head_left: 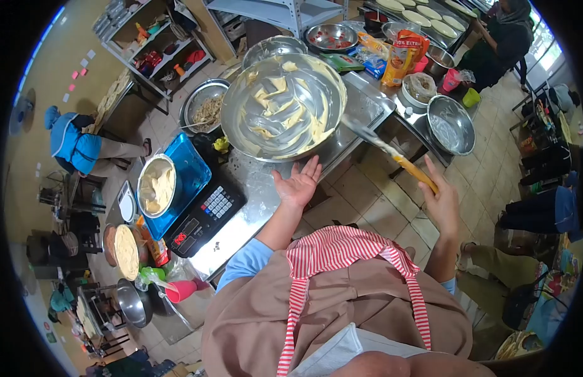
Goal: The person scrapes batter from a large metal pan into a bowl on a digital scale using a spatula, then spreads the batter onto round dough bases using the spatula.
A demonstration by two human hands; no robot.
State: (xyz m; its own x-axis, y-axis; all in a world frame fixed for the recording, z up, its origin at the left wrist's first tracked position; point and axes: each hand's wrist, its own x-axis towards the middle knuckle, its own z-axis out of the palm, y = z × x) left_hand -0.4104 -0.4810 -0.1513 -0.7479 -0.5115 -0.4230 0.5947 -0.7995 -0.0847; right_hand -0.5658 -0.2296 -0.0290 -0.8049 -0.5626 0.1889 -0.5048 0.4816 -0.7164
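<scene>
A wide metal bowl [284, 107] with streaks of pale yellow cream or batter on its inside stands tilted toward me at the steel table's edge. My left hand [299, 183] is just below its near rim, palm up and fingers spread, holding nothing; whether a fingertip touches the bowl I cannot tell. Out to the right, my right hand [441, 200] grips a spatula [392, 152] by its yellow-brown handle, the cream-smeared blade pointing at the bowl. On the left, a smaller bowl [157, 186] of pale cream sits on the blue tray of a digital scale [203, 217].
Behind the big bowl are a bowl of crumbly brown filling [206, 112] and a bowl with red bits [331, 38]. An orange packet [404, 56] and an empty-looking metal bowl [451, 124] stand right. People work at left [84, 141] and upper right [502, 44].
</scene>
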